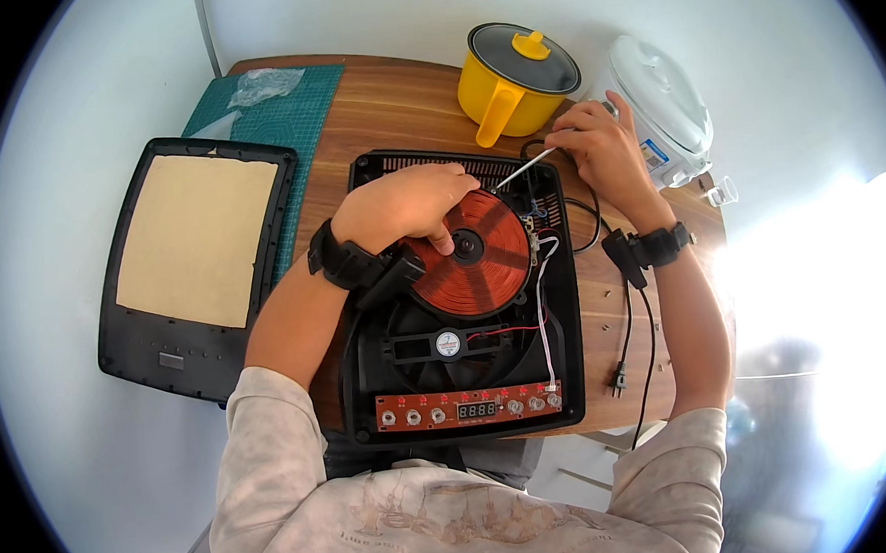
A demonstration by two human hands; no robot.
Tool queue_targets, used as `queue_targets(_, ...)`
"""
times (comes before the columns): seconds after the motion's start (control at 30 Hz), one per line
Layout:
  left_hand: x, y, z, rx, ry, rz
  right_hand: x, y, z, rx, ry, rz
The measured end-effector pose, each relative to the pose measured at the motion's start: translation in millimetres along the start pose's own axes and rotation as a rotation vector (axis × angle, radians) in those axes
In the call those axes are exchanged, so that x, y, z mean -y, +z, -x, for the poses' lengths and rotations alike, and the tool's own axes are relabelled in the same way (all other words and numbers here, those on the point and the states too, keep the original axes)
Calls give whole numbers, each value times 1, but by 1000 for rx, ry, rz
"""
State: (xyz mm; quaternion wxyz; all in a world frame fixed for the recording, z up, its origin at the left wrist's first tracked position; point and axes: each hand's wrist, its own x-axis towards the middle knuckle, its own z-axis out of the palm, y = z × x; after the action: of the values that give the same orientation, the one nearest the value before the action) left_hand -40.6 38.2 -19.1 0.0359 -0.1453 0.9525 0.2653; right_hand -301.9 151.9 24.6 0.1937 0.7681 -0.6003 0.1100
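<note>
Our right hand (pixel 597 146) clasps a slim silver-shafted screwdriver (pixel 526 171), tip at the round copper-wire coil's (pixel 492 264) rim; our half-open left hand (pixel 409 206) touches that coil.

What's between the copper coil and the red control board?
The head view shows the black fan between coil and board, with a thin red wire; a white cable runs down the right side to the board.

Slanted screwdriver (pixel 525 169) beside round copper coil (pixel 492 259)
</note>
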Motion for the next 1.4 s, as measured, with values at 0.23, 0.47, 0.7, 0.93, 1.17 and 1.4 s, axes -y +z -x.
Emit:
queue_targets(0.23,6,6,-2,-73,47,-19,-3,5,-2,7,-17,9)
queue_targets(0.47,0,0,0,-10,5,4,-2,3,-13,6,-189,167)
queue_targets(0.7,2,2,0,-5,19,1,-2,-8,-14,130,-332,308)
queue_targets(0.93,-1,4,-1,-44,26,-47,31,-33,10,426,-234,426)
queue_targets(1.17,6,12,-1,-161,103,-55,52,-43,23,534,-139,42)
queue_targets(1.4,5,8,-3,-90,61,-49,81,-50,12,662,54,-258)
